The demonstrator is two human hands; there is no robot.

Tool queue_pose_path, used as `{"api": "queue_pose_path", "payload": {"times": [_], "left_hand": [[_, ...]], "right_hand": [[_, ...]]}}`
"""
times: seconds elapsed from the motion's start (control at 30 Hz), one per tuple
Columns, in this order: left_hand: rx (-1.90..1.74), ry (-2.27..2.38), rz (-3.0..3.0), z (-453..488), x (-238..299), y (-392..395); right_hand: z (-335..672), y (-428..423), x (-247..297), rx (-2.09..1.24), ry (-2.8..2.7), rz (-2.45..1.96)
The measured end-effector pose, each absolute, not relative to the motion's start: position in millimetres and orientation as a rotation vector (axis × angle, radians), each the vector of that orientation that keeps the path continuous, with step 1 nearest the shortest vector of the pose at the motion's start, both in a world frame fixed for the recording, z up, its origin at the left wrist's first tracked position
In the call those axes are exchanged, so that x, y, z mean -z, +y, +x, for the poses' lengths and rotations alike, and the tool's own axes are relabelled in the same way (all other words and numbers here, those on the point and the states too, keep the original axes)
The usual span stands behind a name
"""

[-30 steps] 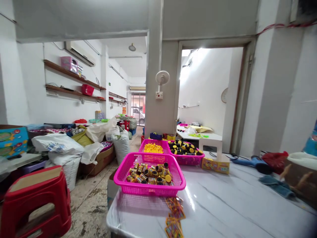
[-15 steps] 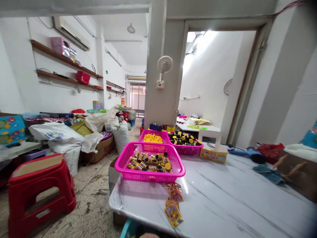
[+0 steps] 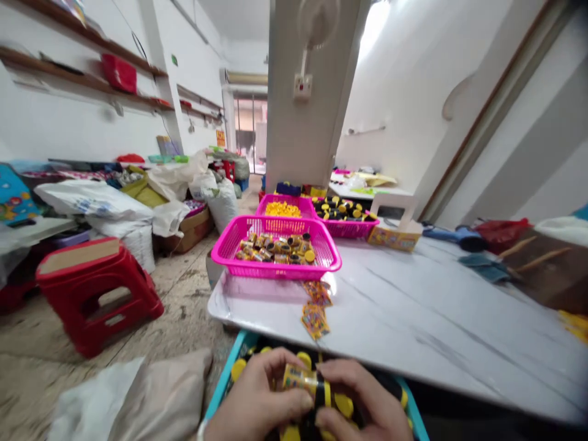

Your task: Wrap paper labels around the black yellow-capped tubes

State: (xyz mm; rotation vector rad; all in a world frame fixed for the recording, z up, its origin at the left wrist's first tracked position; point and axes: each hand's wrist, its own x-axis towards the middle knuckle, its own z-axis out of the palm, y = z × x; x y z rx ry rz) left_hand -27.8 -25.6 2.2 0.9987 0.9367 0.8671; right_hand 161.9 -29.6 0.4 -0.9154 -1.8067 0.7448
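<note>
At the bottom of the view both my hands are closed together on a small yellow-labelled cylinder with a black band [image 3: 307, 382]. My left hand [image 3: 255, 401] pinches its left end and my right hand [image 3: 362, 404] grips its right end. They hover over a teal tray [image 3: 226, 380] on my lap that holds several yellow and black pieces. Beyond it lies the white marble table [image 3: 413, 312] with a pink basket [image 3: 275, 260] of similar labelled cylinders near its front left corner. Small printed stickers [image 3: 316, 309] lie on the table by the basket.
Two more pink baskets, one of yellow parts [image 3: 283, 207] and one of black-and-yellow caps [image 3: 344, 214], stand behind the first. A yellow box [image 3: 394, 237], a blue tool [image 3: 452, 236] and a brown carton [image 3: 546, 269] sit on the right. A red stool [image 3: 94, 291], sacks and boxes crowd the floor on the left.
The view has tilted down and the table now sits higher in the frame. My hands and the teal tray have come into view at the bottom, holding the small cylinder.
</note>
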Motion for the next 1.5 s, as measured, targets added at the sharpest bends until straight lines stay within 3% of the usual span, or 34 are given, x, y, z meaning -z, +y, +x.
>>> {"api": "queue_pose_path", "payload": {"times": [0.17, 0.53, 0.8, 0.97, 1.17, 1.5], "left_hand": [[-0.797, 0.913, 1.092, -27, -31, -21], [-0.805, 0.890, 1.065, -33, -19, -15], [-0.863, 0.946, 1.176, -25, -18, -16], [-0.905, 0.942, 1.213, -30, -14, -20], [-0.935, 0.925, 1.213, -27, -12, -22], [-0.768, 0.758, 1.007, -34, -7, -19]], "right_hand": [[165, -33, -6, -0.604, -1.827, -0.903], [166, -28, -3, -0.585, -1.794, -0.981], [159, -25, 11, -1.062, -1.486, -0.947], [158, -25, 13, -0.957, -1.541, -0.962], [155, -23, 10, -1.308, -1.362, -0.962], [156, -22, 4, -1.498, -1.251, -0.776]]}}
